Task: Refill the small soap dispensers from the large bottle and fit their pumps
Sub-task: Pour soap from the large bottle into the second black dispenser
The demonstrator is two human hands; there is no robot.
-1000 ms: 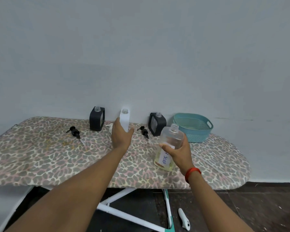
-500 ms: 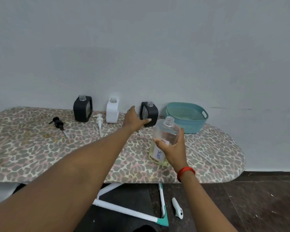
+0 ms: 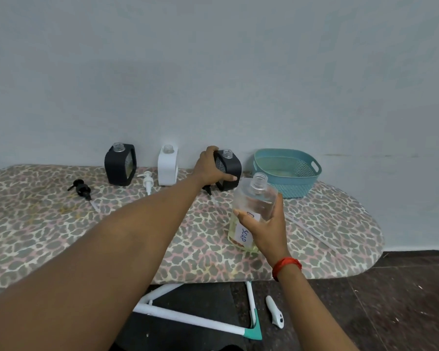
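The left hand [image 3: 210,167] is reaching across the ironing board [image 3: 36,236] and grasping the right-hand black dispenser [image 3: 230,173], fingers curling over its top edge and thumb pressing on its front face. This dispenser is standing by the wall with its neck open, just left of the teal basket [image 3: 297,191]. The right hand [image 3: 264,225], wearing a red wristband [image 3: 287,265], is clasping the large bottle [image 3: 254,198] near the board's front edge. The bottle, uncapped and labelled "SOAP", is leaning slightly and holding a shallow layer of yellowish liquid; whether its base is touching the cover cannot be told. A white dispenser [image 3: 167,166] and a second black dispenser [image 3: 121,165] are standing open-necked along the wall, with a white pump [image 3: 147,180] lying between them and a black pump [image 3: 81,189] lying farther left. Another black pump [image 3: 208,190] is showing partly beneath the left wrist.
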